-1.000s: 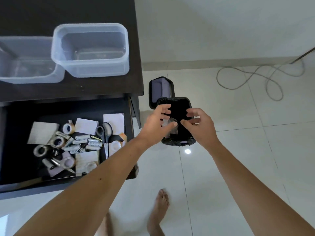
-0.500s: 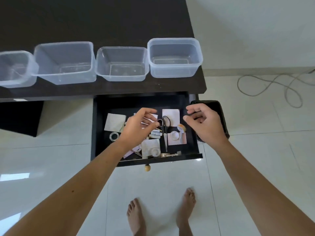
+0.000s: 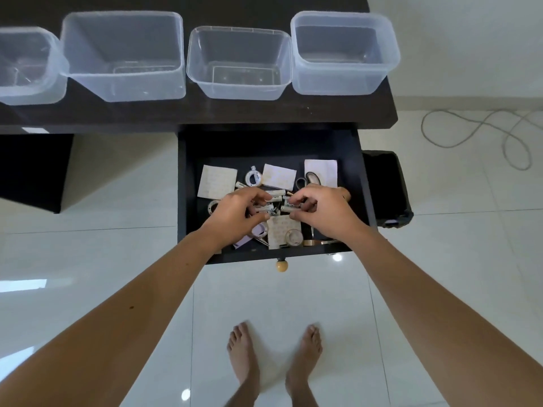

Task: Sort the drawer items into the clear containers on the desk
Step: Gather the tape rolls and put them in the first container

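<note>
The black drawer (image 3: pixel 188 183) stands pulled out under the dark desk (image 3: pixel 205 113). It holds white batteries (image 3: pixel 276 193), tape rolls (image 3: pixel 252 177), paper squares (image 3: pixel 216 181) and scissors (image 3: pixel 311 179). My left hand (image 3: pixel 239 211) and my right hand (image 3: pixel 321 208) are both down in the battery pile, fingers curled around batteries. Several clear containers stand in a row on the desk; the right one (image 3: pixel 343 80) and the one beside it (image 3: pixel 239 86) are bare inside.
A black bin (image 3: pixel 388 186) stands on the floor right of the drawer. A grey cable (image 3: pixel 476 127) loops on the white tiles at the far right. A wooden knob (image 3: pixel 282 265) sticks out of the drawer front. My bare feet (image 3: pixel 273 365) are below.
My view swung left from the bin to the drawer. Both hands moved from above the bin, over the drawer, down into the battery pile, and their fingers closed on batteries.
</note>
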